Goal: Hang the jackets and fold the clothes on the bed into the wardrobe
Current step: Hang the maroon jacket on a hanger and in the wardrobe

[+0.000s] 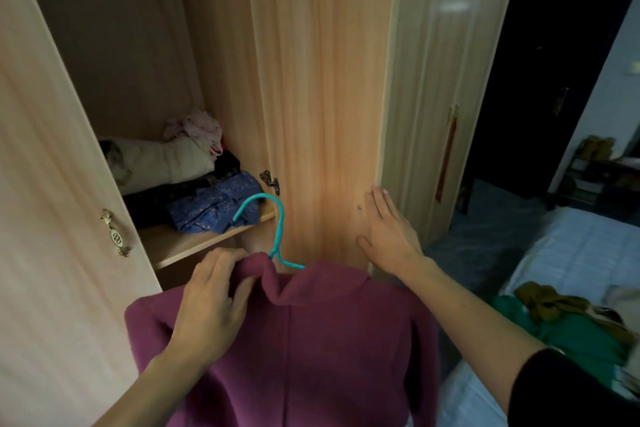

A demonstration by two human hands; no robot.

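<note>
A plum-coloured jacket point(311, 340) hangs on a teal hanger point(277, 229) in front of the open wardrobe. My left hand point(211, 302) grips the jacket's collar at the hanger's neck and holds it up. My right hand point(388, 229) lies flat with straight fingers against the inner face of the opened right wardrobe door point(322, 97). The hanger's hook points left, level with the shelf point(180, 246). Green and mustard clothes point(568, 319) lie on the bed at the right.
The shelf carries a blue patterned garment point(214, 205), dark clothes, a cream bundle point(162, 163) and pink items. The left wardrobe door point(52, 184) stands open with a brass handle. A closed door panel point(446, 80) and the blue-sheeted bed point(581, 246) are to the right.
</note>
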